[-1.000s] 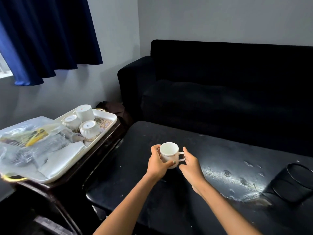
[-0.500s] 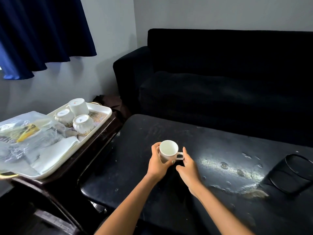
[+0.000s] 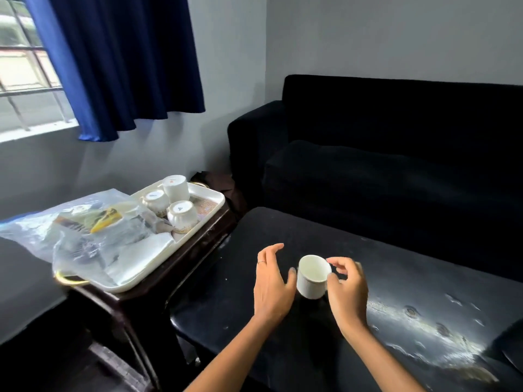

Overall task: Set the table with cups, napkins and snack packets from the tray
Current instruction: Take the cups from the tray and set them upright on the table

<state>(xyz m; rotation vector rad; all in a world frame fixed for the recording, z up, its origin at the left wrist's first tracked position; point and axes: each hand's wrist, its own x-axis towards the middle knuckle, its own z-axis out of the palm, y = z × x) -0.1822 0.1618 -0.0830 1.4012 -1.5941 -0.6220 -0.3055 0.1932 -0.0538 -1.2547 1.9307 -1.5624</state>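
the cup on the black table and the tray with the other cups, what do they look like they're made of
The cup looks like glazed white ceramic or porcelain: smooth, slightly glossy, with a thin rim. The tray looks like cream plastic or melamine, judging by its rounded moulded lip and even sheen, though that is less certain. The black table seems lacquered or vinyl-covered; its worn top reflects light.

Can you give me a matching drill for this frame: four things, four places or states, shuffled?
Things:
1. white cup
2. three cups
3. left hand
4. plastic bag

Places or states:
A. upside down on the tray
B. upright on the black table
C. lying over the tray's near end
D. fingers open, beside the cup

Pairs: 1-B, 2-A, 3-D, 4-C
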